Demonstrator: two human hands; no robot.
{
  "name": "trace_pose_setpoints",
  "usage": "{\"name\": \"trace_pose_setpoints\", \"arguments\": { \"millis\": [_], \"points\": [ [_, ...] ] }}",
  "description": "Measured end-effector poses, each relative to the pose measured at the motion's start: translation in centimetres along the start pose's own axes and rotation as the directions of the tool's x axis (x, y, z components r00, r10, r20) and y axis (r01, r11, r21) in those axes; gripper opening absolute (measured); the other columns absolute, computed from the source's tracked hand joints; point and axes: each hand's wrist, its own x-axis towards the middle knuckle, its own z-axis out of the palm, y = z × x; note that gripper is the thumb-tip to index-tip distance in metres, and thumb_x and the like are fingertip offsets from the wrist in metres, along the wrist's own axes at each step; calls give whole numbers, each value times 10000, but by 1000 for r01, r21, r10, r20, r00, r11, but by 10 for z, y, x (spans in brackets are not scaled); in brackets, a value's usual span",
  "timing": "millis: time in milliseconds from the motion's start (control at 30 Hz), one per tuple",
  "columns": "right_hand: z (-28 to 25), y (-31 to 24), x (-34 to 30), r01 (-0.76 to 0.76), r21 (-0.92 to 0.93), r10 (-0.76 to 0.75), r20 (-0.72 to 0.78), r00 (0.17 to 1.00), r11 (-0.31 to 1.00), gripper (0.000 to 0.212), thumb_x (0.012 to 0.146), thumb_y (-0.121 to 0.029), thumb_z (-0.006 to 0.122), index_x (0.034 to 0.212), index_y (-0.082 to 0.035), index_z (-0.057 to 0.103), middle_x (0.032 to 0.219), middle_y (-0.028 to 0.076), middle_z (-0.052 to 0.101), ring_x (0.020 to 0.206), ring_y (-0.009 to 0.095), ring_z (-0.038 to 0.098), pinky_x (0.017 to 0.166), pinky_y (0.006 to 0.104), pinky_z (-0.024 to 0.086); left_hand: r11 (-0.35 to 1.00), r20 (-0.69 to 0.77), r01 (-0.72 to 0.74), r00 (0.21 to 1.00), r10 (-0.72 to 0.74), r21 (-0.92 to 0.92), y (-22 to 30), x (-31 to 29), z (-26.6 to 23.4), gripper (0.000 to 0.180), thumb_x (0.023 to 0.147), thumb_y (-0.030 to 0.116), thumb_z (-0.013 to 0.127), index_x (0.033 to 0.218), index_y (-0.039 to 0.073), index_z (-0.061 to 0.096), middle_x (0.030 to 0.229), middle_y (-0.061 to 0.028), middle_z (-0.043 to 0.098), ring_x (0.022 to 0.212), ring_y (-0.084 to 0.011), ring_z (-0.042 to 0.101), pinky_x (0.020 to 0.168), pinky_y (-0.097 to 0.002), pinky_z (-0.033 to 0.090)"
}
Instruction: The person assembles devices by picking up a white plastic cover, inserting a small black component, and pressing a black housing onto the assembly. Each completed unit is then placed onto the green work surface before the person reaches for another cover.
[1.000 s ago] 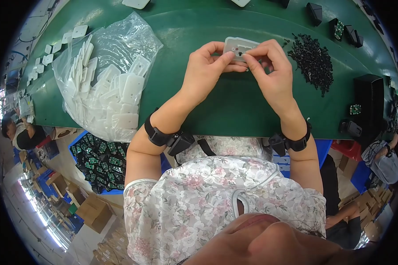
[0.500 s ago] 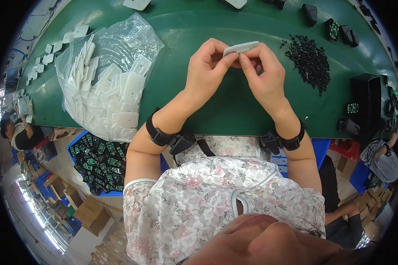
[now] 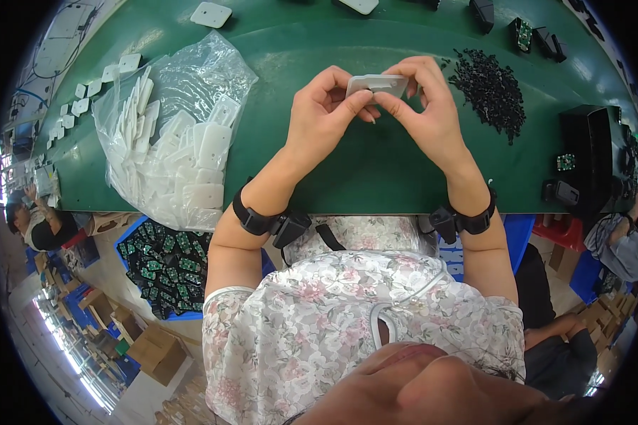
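A thin white plastic plate (image 3: 377,84) with rounded corners is held above the green table, tilted so that its broad face shows. My left hand (image 3: 327,106) pinches its left end, thumb along the lower edge. On the other end, my right hand (image 3: 422,92) grips with its thumb near the middle and its fingers behind. A small dark spot shows by the thumb tips; I cannot tell what it is. To the right of my right hand lies a heap of small black parts (image 3: 490,95). Left of my left hand, a clear plastic bag (image 3: 213,67) holds many similar white plates (image 3: 204,195).
The green table (image 3: 283,57) carries white plates (image 3: 211,14) at the back and a row along the left. Black housings (image 3: 482,15) and a black box (image 3: 585,152) stand at the right. Below the table edge, a blue bin (image 3: 129,230) holds green circuit boards (image 3: 166,265). Other people sit at both sides.
The white plate has tipped from nearly edge-on to showing its broad face, and moved slightly left and down. Both hands still hold it, with the right fingers shifted. The whole view has shifted slightly.
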Motion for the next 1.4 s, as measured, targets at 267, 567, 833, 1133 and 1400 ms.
{"name": "trace_pose_setpoints", "arguments": {
  "millis": [267,567,833,1133,1400],
  "points": [
    [-8,4,6,-410,260,340,275,899,874,174,820,-130,704,851,-43,557,750,-40,528,690,32,475,616,181,381,994,72,55,996,-61,92,6,1,-2,121,913,64,567,958,-45,537,833,-115,648,710,-150,653,656,-230,523],
    [-28,30,128,77,-670,-229,-141,963,739,449,828,-282,668,1148,0,525,1138,169,566,968,309,568,862,390,470,656,-165,-89,935,315,749,-2,18,-19,79,901,91,546,950,47,589,810,-118,604,638,-251,602,585,-332,481],
    [-36,18,151,-59,-925,24,-54,998,374,308,792,-238,693,944,18,614,911,123,631,898,288,590,784,382,477,292,4,-109,941,338,950,3,8,-1,286,809,245,677,996,55,572,916,-108,511,777,-300,584,609,-391,488],
    [-50,-3,-26,-130,-336,151,35,988,933,377,754,-49,683,1094,-31,521,1011,81,562,987,199,575,882,318,452,93,195,-227,942,273,969,-6,1,-5,568,694,168,744,1157,-19,473,1017,-133,517,926,-313,514,800,-368,451],
    [-45,11,-29,23,-315,3,82,997,949,306,780,-56,678,1078,-16,623,1073,119,639,991,271,609,883,332,461,307,403,-462,884,238,832,-23,14,-27,581,742,-79,591,1293,46,455,1171,-156,562,1123,-300,512,934,-380,421]
  ]
}}
